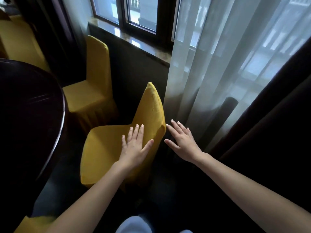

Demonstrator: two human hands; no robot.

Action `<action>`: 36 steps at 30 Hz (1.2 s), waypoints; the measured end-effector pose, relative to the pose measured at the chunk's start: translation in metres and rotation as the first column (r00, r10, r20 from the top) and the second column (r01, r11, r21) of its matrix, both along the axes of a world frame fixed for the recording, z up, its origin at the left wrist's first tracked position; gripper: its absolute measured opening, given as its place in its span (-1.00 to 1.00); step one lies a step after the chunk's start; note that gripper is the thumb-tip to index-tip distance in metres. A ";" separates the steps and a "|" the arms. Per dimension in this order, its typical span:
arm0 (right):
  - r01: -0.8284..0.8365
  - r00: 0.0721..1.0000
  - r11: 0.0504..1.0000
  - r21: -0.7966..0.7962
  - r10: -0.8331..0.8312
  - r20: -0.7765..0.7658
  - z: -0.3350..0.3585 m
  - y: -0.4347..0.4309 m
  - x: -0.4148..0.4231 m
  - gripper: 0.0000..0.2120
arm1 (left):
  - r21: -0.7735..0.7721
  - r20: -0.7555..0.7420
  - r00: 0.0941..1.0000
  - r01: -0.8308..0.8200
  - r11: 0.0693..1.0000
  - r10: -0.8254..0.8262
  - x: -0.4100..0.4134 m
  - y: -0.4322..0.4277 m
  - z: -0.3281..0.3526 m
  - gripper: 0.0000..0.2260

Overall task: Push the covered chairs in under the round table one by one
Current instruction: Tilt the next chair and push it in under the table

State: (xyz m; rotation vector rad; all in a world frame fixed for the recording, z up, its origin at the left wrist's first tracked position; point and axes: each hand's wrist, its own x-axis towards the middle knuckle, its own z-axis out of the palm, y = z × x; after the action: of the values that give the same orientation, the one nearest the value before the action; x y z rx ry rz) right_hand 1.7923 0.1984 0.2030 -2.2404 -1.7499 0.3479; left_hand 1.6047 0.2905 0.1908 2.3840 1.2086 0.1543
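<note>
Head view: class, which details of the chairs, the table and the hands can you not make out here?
Round table: cut off by the left edge, its underside lost in shadow.
Near chair: legs hidden by its yellow cover.
Far chair: base fades into the dark floor.
Right hand: whether its fingers touch the near chair's back is too close to tell.

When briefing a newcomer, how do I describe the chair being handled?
Start at the window with the sheer white curtain. Below it, beside the dark round table, stands one yellow fabric-covered chair. Pick its nearer yellow twin, with the left hand flat on it.
</note>
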 end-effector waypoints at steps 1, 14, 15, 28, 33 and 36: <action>-0.003 1.000 1.000 -0.002 0.003 0.008 0.004 0.014 0.009 -0.40 | -0.005 0.012 1.000 0.005 1.000 -0.005 0.011 0.013 0.000 -0.26; -0.204 0.967 0.975 -0.085 0.215 0.141 0.032 0.187 0.110 -0.30 | -0.114 0.012 0.999 -0.043 0.993 0.045 0.115 0.144 -0.003 -0.26; -0.236 0.952 0.963 -0.128 0.255 0.167 0.029 0.196 0.115 -0.29 | -0.121 0.008 0.998 -0.055 0.991 0.057 0.117 0.148 -0.005 -0.26; -0.692 0.595 0.623 -0.365 0.779 0.200 0.010 0.321 0.176 -0.42 | -0.321 -0.078 0.945 -0.326 0.889 0.318 0.132 0.153 -0.027 -0.28; -0.801 0.431 0.453 -0.391 0.890 0.147 -0.005 0.340 0.181 -0.41 | -0.591 -0.058 0.928 -0.330 0.736 0.369 0.149 0.129 -0.040 -0.22; -0.830 0.359 0.379 -0.410 0.924 0.127 -0.015 0.349 0.184 -0.39 | -0.723 0.003 0.851 -0.360 0.589 0.525 0.170 0.099 -0.052 -0.21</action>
State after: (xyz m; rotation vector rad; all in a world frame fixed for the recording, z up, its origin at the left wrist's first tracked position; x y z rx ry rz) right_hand 1.9759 0.5473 0.1881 -1.2058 -3.2242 0.4378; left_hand 1.7744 0.3892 0.1387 1.3261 1.4150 0.0830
